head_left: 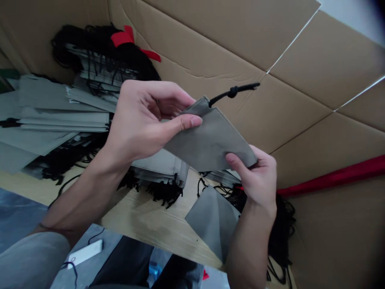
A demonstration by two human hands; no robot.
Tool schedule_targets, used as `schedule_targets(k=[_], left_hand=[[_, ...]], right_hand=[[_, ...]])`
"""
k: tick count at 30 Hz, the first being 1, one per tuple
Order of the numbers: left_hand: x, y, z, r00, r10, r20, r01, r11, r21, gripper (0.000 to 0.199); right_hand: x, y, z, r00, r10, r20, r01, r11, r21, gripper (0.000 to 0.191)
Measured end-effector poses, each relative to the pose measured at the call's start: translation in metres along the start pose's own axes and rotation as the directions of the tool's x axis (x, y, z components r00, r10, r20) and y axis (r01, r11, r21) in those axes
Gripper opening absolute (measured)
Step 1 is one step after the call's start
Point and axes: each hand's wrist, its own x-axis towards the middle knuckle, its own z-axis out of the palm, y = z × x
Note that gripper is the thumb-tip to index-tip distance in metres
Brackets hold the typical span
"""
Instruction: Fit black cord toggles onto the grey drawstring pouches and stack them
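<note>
A grey flat drawstring pouch point(210, 136) is held up between both hands over the table. My left hand point(147, 116) pinches its upper left edge, thumb on the near face and the other fingers behind. A knotted black cord point(233, 92) sticks out of the corner just beyond that thumb. At the lower right corner my right hand point(255, 172) grips the pouch, thumb in front. Below it, another grey pouch point(212, 216) lies on the table, partly behind my right forearm. A stack of grey pouches point(161, 166) with black cord ends sits under the left hand.
More grey pouches point(60, 116) are piled at the left, with bundled black cords point(90, 44) and a red strip point(123, 37) behind. Cardboard walls point(210, 44) enclose the wooden table point(144, 224). Black cords point(281, 233) hang at the right. A white device point(86, 253) lies lower left.
</note>
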Motion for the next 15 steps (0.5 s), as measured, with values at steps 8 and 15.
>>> schedule_targets(k=[8, 15], left_hand=[[0.016, -0.008, -0.041, 0.957, -0.051, 0.287, -0.010, 0.979, 0.205, 0.037], [0.017, -0.005, -0.050, 0.995, 0.052, 0.090, -0.075, 0.959, 0.274, 0.031]], right_hand=[[0.001, 0.014, 0.006, 0.969, 0.045, -0.242, -0.011, 0.990, 0.141, 0.050], [0.001, 0.021, 0.013, 0.986, -0.013, -0.166, 0.043, 0.983, 0.178, 0.043]])
